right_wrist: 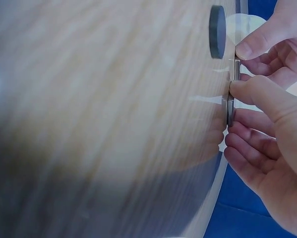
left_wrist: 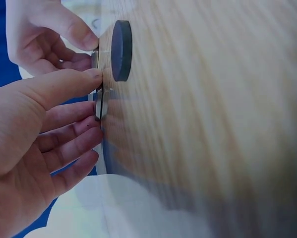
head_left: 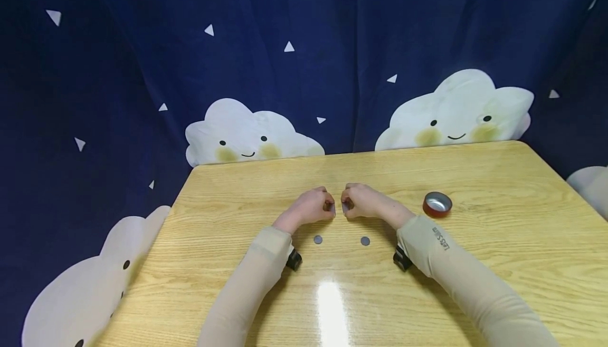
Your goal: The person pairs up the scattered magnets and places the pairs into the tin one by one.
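- Head view: the left hand (head_left: 311, 207) and the right hand (head_left: 363, 201) are seen close together at the middle of the wooden table (head_left: 499, 262), knuckles up, fingers curled inward. A small grey disc is pinched in each: the left-hand disc (head_left: 333, 209) and the right-hand disc (head_left: 344, 207) are held just apart, face to face.
- Two further grey discs are recorded flat on the table nearer the person: one (head_left: 317, 239) below the left hand, the other (head_left: 364, 241) below the right hand, well apart from each other.
- A red round tin (head_left: 437, 204) with a silver top is noted to the right of the right hand, clear of it.
- Left wrist view, not evident from above: the left-hand disc (left_wrist: 99, 105) is gripped on edge between thumb and fingertips (left_wrist: 91, 77), its rim at the table surface; a loose disc (left_wrist: 121, 50) is seen beside it.
- Right wrist view: the same edge-on pinch is confirmed for the right-hand disc (right_wrist: 229, 110), thumb on top, with a loose disc (right_wrist: 217, 31) nearby.
- Edges and room: bare wood is seen on all sides of the hands, and the table edges lie far off. A blue cloud-printed curtain (head_left: 294, 46) closes the far side.
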Demonstrator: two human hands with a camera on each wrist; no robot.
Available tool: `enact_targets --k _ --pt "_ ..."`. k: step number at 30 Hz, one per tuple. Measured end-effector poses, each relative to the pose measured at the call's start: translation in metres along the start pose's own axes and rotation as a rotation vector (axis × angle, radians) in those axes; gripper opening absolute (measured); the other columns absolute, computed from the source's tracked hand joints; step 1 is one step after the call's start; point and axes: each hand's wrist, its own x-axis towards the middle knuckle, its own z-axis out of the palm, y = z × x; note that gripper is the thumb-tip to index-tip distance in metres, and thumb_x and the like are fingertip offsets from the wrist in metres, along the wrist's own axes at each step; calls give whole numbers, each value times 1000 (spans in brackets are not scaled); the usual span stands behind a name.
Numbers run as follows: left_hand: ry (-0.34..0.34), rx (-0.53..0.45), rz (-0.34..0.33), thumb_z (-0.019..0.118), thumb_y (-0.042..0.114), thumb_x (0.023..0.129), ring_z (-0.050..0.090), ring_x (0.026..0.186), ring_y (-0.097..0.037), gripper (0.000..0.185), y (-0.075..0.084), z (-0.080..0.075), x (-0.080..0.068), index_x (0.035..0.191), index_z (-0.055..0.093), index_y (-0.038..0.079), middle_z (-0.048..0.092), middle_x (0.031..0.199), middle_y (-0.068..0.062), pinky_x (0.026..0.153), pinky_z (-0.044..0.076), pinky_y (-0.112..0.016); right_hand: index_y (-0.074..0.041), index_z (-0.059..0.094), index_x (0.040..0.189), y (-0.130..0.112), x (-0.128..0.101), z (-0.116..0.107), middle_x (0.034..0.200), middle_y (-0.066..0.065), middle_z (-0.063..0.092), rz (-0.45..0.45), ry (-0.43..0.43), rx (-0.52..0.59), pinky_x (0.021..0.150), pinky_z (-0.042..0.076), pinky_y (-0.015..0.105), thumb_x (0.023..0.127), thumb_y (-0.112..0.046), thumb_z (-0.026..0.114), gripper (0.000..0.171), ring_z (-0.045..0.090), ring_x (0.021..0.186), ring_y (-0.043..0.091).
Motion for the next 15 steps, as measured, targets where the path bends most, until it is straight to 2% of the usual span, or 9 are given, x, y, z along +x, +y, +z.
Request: enact_targets --k 15 --pt "-1 -9 12 63 21 82 44 71 -11 6 0 1 1 83 65 15 57 85 -3 62 37 -21 -7 64 78 -2 -1 -2 74 3 51 -3 -2 -4 61 35 23 73 -12 68 8 40 66 12"
